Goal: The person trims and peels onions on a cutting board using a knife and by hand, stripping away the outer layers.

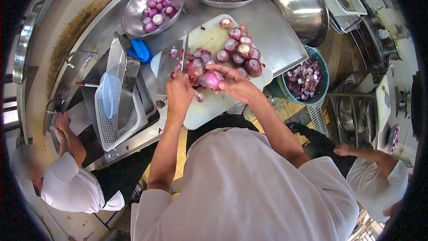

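Steel tabletop (272, 38) is carrying a cutting board (207, 115) overhanging its near edge, probably for easy reach. Bowl (131, 15) is keeping peeled onions (158, 19) by the far edge. Knife (185, 56) is extending from left hand (179, 93), fingers apparently gripping it. Right hand (243, 88) fingers are pinching 1 onion (211, 79) over the board, likely steadying it.

On the counter (278, 40) sat the cutting board (209, 112), onions (243, 50) along its right side! Behind it, to the left, stood a bowl (133, 14) of onions, then right of that a second bowl (223, 4), then the pot (301, 6)! A basket (126, 135) lay left, a bin (323, 81) of scraps (304, 76) right!
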Available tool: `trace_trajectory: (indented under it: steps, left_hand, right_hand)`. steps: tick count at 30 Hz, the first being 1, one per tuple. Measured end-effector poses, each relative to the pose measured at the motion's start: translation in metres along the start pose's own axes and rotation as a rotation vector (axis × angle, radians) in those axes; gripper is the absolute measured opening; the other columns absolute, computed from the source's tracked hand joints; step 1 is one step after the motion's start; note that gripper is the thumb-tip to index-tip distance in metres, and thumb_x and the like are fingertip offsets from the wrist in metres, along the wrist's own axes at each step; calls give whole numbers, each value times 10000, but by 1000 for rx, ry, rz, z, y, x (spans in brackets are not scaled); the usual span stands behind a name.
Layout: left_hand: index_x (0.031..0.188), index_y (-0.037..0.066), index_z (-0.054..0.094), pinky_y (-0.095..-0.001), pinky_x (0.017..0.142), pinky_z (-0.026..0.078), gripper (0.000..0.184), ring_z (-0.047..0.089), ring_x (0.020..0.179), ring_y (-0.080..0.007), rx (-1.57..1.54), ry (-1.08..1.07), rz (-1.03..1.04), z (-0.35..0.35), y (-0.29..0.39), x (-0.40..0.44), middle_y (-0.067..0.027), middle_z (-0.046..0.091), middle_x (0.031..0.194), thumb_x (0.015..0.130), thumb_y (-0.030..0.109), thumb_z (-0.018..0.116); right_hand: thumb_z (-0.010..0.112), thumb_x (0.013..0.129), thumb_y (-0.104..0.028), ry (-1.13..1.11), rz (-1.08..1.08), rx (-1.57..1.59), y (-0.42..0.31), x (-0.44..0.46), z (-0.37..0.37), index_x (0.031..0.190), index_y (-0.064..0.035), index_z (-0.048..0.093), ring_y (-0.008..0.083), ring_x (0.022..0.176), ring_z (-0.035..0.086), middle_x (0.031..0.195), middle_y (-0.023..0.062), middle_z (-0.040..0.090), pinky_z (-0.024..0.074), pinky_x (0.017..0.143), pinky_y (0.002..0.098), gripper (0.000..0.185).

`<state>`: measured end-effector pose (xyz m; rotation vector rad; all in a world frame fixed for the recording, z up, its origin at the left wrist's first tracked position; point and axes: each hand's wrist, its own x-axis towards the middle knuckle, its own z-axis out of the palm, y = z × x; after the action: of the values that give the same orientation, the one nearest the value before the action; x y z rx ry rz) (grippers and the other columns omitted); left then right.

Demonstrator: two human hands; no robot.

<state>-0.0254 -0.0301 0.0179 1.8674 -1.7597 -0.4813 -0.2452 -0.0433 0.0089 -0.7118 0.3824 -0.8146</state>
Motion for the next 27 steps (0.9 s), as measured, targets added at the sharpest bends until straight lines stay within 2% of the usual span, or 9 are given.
trace_trajectory:
  steps: [2, 4, 8, 9, 11, 13, 19, 22, 27]
  left_hand:
    - [1001, -23, 595, -514, 563, 471, 138, 647, 651, -436, 93, 27, 21, -2, -10, 2, -270, 614, 665, 904, 75, 596]
    - [1148, -8, 597, -510, 598, 487, 248, 655, 685, -438, -12, -119, -3, -12, -5, 0, -260, 638, 718, 908, 56, 582]
    - [1286, 25, 550, -496, 647, 519, 383, 666, 726, -425, -251, -211, 11, -40, 24, -12, -221, 678, 818, 904, 33, 570]
    - [1335, 38, 520, -492, 667, 531, 439, 671, 740, -414, -192, -236, 146, -50, 34, -14, -204, 689, 869, 899, 28, 569]
    - [1383, 51, 490, -489, 688, 543, 497, 677, 754, -404, -133, -254, 273, -52, 39, -16, -188, 700, 919, 893, 23, 568]
    - [1355, 59, 514, -484, 708, 556, 517, 684, 772, -389, 5, -122, 482, -49, 39, -16, -179, 703, 970, 846, 16, 596]
    - [1230, 43, 588, -486, 701, 540, 463, 681, 772, -389, 153, -168, 122, -27, 32, -15, -198, 693, 856, 770, -11, 611]
    - [1224, 36, 595, -497, 685, 529, 435, 678, 765, -395, 24, -186, 128, -30, 31, -12, -207, 685, 819, 791, -11, 597]
    - [1205, 19, 588, -509, 685, 517, 389, 666, 771, -417, -62, -155, 258, -40, 48, -17, -220, 673, 804, 817, -14, 588]
  right_hand:
    - [760, 852, -159, 6, 18, 21, 0, 1, -1, 1411, -77, 481, 148, 1119, 608, 1256, 34, 603, 556, 876, 314, 630]
    - [781, 828, -152, 16, 37, 43, -2, 3, 1, 1387, -72, 505, 153, 1117, 612, 1243, 34, 606, 556, 881, 323, 628]
    - [852, 722, -117, 252, -65, -411, 4, 11, 2, 1277, -52, 570, 147, 1054, 619, 1173, 45, 623, 526, 897, 306, 626]
    - [873, 687, -109, 291, -108, -589, 3, 15, 4, 1241, -44, 584, 143, 1034, 618, 1145, 48, 631, 512, 903, 296, 628]
    - [885, 668, -110, 281, -88, -566, 0, 17, 9, 1222, -40, 589, 140, 1026, 614, 1127, 49, 636, 501, 908, 292, 632]
    - [896, 649, -112, 273, -71, -544, -4, 19, 14, 1203, -36, 594, 136, 1018, 610, 1109, 50, 642, 489, 914, 288, 635]
    - [912, 598, -81, 272, -116, -622, 0, 21, 14, 1185, -24, 590, 159, 1043, 615, 1138, 56, 655, 496, 932, 312, 672]
    - [914, 591, -72, 274, -105, -500, 1, 19, 9, 1194, -19, 584, 168, 1048, 618, 1159, 63, 657, 498, 935, 318, 690]
    - [910, 597, -62, 347, -75, -637, -8, 16, 9, 1217, -20, 570, 172, 1036, 620, 1152, 70, 658, 498, 932, 323, 708]
